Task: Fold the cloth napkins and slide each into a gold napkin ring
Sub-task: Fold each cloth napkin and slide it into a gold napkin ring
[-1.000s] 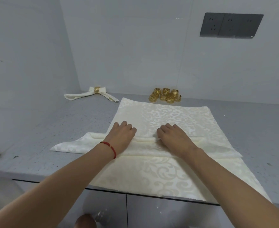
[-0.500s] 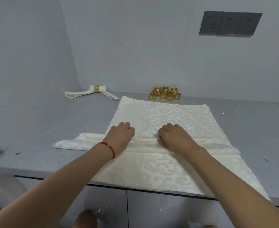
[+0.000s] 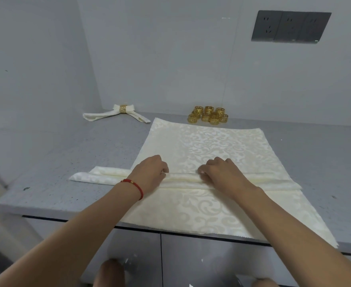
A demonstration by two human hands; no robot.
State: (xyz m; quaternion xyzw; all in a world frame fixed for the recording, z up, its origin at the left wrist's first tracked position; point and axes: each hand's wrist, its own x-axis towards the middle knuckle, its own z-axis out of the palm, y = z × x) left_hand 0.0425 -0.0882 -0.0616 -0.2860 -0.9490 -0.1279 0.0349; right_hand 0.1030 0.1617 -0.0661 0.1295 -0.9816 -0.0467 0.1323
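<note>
both hands work on a cream damask napkin (image 3: 203, 146) spread flat on a grey speckled counter (image 3: 67, 154), its near edge hanging just over the counter's front. across the middle of the napkin lies a narrow rolled band of cloth (image 3: 182, 179) — its tapered ends reach past the flat napkin's left and right edges.

the left hand (image 3: 149, 172), with a red cord bracelet (image 3: 136, 185) at the wrist, has its fingers curled down over the far side of the band, gripping it. the right hand (image 3: 222, 175) mirrors this: fingers bent at the knuckles and tucked over the band, fingertips pressed into the cloth. the two hands sit near each other, with a short bare stretch of band between them.

at the back of the counter, near the wall, stands a cluster of gold napkin rings (image 3: 208, 114) with a cut-out key pattern. to the left — well apart from the cluster — lies a finished napkin (image 3: 100, 117) threaded through one gold ring (image 3: 123, 108).

a dark socket panel (image 3: 290, 26) is mounted on the wall at upper right. no readable writing or brand appears on any item.
</note>
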